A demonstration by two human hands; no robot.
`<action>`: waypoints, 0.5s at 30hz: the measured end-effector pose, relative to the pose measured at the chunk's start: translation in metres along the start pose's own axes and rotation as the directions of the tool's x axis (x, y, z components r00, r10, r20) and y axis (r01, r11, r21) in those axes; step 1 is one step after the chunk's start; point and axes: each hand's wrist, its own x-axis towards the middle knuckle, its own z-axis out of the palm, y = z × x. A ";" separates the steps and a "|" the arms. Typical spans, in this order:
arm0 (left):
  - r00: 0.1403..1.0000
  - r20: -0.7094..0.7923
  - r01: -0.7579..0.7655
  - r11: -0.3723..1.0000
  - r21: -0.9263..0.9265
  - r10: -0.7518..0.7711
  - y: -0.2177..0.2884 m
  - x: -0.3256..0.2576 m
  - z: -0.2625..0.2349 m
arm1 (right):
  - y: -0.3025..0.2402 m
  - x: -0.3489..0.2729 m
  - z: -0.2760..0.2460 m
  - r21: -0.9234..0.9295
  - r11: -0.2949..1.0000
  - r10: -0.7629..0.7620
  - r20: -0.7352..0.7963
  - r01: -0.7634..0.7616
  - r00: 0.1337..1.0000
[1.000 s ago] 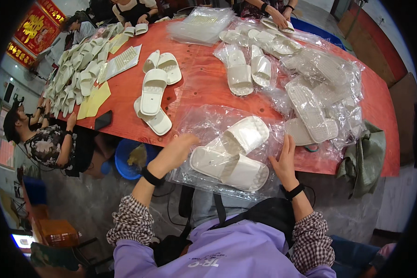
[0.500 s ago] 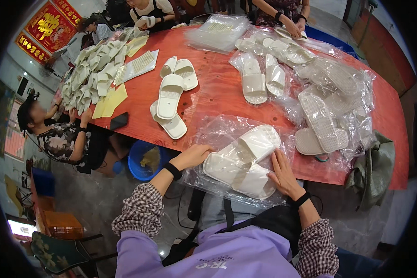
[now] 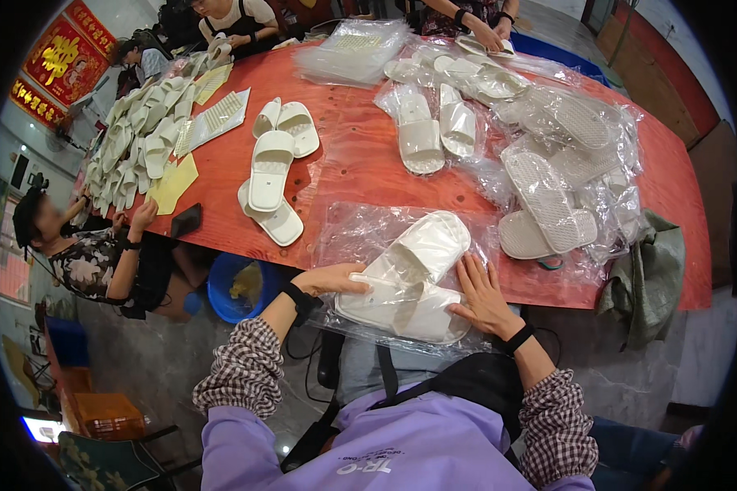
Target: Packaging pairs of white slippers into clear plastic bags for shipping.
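Along the left edge of the red-orange table (image 3: 360, 155), whose glossy top bends with the lens, a dense row of pale slippers (image 3: 127, 155) overlaps like shingles, with a yellow sheet (image 3: 172, 184) and a dark phone (image 3: 186, 219) near the front-left corner, where a seated person's hand (image 3: 143, 217) rests on the rim. Further right, three loose white slippers (image 3: 270, 176) with ribbed soles lie on bare table, with open room around them. Below the front edge a blue bucket (image 3: 233, 286) stands on the floor. The left hand (image 3: 332, 280) curls over the heel end of the lower white slipper, fingers bent and gripping it at the front edge. The pair of white slippers (image 3: 409, 274), smooth, rounded and matte, lies stacked crosswise on a crinkled clear plastic bag (image 3: 360, 233) that overhangs the front edge; whether the pair is inside or on top of the film is hard to tell. The right hand (image 3: 483, 299) lies flat beside it, fingers spread, pressing the film and touching the lower slipper. To the right, bagged slippers (image 3: 561, 180) pile up in glare-streaked film, soles dotted, outlines blurred. A grey-green cloth (image 3: 647, 278) hangs off the right front corner.
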 end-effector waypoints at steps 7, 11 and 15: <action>0.983 -0.150 -0.127 0.982 -0.141 0.106 -0.009 -0.046 -0.015 | -0.005 -0.002 0.006 -0.077 0.997 0.022 -0.070 -0.027 0.997; 0.923 -0.381 -0.107 0.988 -0.111 0.057 -0.021 -0.114 -0.056 | -0.004 -0.003 0.006 -0.087 0.995 0.034 -0.085 -0.041 0.996; 0.860 -0.510 -0.131 0.978 -0.161 0.031 -0.033 -0.182 -0.097 | -0.006 -0.003 0.003 -0.080 0.996 0.040 -0.088 -0.047 0.995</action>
